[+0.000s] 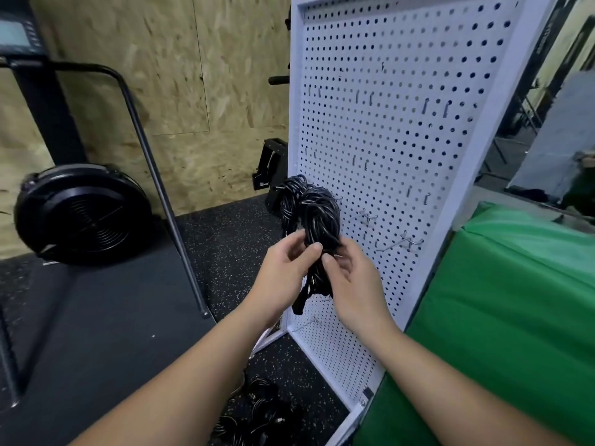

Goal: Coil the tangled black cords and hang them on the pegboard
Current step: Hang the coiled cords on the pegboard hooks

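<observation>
A glossy black coiled cord (309,214), looped into a thick bundle, is held up in front of the white perforated pegboard (402,123). The left hand (283,268) and right hand (351,278) both pinch its lower strands. More loose cords (254,410) lie on the speckled rubber floor (231,246).

The lower middle of the coiled cord bundle (309,214) is hidden behind the left hand (283,278) and right hand (354,284), so how the fingers (314,249) close on it behind the strands cannot be told. The hook carrying the bundle's top is hidden by the loops, if there is one. The pegboard (402,140) is cut off by the picture's top edge, and its lower corner hides behind the green mat (515,317). The loose cords on the floor (257,410) run off the bottom edge, partly behind the left forearm; their number cannot be counted. The fan machine (80,214) is blurred at its left.
</observation>
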{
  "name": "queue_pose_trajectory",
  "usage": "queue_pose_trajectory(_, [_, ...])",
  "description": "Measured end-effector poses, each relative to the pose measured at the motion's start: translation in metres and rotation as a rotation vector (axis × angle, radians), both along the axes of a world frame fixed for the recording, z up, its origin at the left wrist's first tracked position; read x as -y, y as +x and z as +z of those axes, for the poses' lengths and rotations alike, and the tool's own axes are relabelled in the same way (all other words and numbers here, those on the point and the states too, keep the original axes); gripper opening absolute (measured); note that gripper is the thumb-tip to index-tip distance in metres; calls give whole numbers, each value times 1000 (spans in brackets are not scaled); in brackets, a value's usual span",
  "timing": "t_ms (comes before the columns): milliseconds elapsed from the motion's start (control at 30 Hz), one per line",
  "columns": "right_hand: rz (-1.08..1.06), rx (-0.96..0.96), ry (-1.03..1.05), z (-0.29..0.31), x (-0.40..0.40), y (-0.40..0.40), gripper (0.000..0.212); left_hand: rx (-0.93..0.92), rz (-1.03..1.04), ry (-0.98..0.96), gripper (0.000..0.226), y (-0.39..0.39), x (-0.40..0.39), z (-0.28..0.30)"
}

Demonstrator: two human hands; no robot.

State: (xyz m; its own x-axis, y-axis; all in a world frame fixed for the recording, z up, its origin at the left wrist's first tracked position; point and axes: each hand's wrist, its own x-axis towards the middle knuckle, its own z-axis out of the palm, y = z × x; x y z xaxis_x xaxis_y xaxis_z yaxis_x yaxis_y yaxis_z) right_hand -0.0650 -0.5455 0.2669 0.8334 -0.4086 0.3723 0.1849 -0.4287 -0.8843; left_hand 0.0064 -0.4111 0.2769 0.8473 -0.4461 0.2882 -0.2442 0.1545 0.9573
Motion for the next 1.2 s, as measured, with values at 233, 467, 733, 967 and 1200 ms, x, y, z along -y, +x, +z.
queue_pose_trajectory(233, [4, -1, 9, -8, 15, 1, 30, -24, -69, 21, 28, 10, 19, -10])
queue_pose_trajectory(467, [-51, -49, 28, -22, 28, 6, 39, 28, -11, 186, 30, 16, 40, -12])
queue_pose_trajectory(733, [-188, -80, 8, -29, 34, 1, 39, 26, -2, 201, 28, 17, 43, -21])
queue_pose_trajectory(967, [-182, -124, -125, -38, -1, -36, 12, -81, 58, 155, 32, 4, 0, -65])
queue_pose_trajectory(1200, [253, -270, -393, -86, -83, -43, 5, -338, 270, 218, 15, -21, -97, -186])
